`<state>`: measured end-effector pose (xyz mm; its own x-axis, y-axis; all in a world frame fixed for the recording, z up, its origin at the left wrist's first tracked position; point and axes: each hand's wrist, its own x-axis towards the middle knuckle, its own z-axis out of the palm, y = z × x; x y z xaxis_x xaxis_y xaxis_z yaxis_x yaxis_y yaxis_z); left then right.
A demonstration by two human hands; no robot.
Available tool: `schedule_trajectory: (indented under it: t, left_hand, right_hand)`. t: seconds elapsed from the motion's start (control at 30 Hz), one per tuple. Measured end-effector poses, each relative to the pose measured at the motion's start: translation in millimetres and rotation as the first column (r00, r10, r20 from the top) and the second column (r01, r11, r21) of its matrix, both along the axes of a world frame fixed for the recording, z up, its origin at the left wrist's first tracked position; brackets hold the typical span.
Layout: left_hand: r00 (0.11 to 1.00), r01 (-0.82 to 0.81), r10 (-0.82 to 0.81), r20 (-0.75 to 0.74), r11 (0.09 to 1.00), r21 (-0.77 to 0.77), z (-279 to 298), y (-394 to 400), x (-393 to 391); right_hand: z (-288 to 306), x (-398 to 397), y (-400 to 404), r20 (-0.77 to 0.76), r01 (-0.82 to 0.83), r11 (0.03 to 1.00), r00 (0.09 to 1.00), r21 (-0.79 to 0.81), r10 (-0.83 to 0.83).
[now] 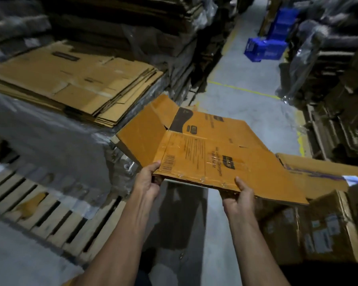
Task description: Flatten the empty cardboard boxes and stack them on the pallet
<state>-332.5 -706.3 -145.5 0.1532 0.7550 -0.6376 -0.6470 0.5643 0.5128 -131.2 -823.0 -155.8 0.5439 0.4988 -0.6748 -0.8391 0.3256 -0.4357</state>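
Observation:
I hold a flattened brown cardboard box (211, 149) out in front of me over the aisle floor, nearly level, with a barcode label and printed text facing up. My left hand (148, 179) grips its near left corner, thumb on top. My right hand (241, 194) grips the near edge further right, thumb on top and fingers underneath. One flap of the box juts to the left toward a stack of flattened boxes (74, 79), which lies on a plastic-wrapped load at the left. A wooden pallet (50, 205) lies low at the left.
Unflattened cardboard boxes (322, 221) stand at the lower right beside my right arm. Blue plastic crates (265, 48) sit down the grey aisle, which has yellow floor lines (244, 89). Tall stacks of wrapped cardboard line both sides.

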Motion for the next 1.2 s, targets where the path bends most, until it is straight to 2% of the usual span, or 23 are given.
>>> schedule_trajectory:
  t: [0.17,0.37,0.5,0.57,0.67,0.8,1.03,1.2]
  left_hand:
    - [0.997,-0.078,0.075,0.029,0.992,0.104,48.0,0.2,-13.7]
    - [0.972,-0.193,0.165,0.170,0.967,0.165,81.2,29.5,-44.3]
    - [0.941,-0.283,0.215,0.262,0.924,0.257,80.0,69.8,-71.4]
    - [0.932,-0.270,0.178,0.317,0.922,0.278,76.1,98.4,-88.6]
    - [0.916,-0.334,0.260,0.305,0.916,0.222,71.6,145.0,-112.5]
    - [0.896,-0.383,0.301,0.326,0.896,0.224,69.4,209.7,-143.4]
    - [0.840,-0.471,0.350,0.415,0.850,0.238,73.9,295.4,-173.9]
    - [0.803,-0.535,0.367,0.469,0.790,0.298,68.4,356.4,-180.7]
  right_hand:
    - [24.8,-7.7,26.8,0.009,-0.083,0.987,0.997,0.141,0.082]
    - [47.3,-28.4,86.8,-0.024,-0.190,0.940,0.978,0.284,0.205]
    - [57.9,-48.6,148.9,-0.015,-0.275,0.915,0.956,0.296,0.292]
    - [62.7,-61.7,187.2,-0.028,-0.300,0.909,0.947,0.289,0.321]
    - [68.3,-82.6,243.7,-0.034,-0.358,0.888,0.923,0.287,0.383]
    - [76.6,-111.5,320.8,-0.056,-0.381,0.864,0.905,0.328,0.421]
    - [91.6,-143.8,424.8,-0.055,-0.428,0.819,0.874,0.383,0.483]
    - [91.8,-153.9,505.1,-0.026,-0.493,0.800,0.846,0.342,0.533]
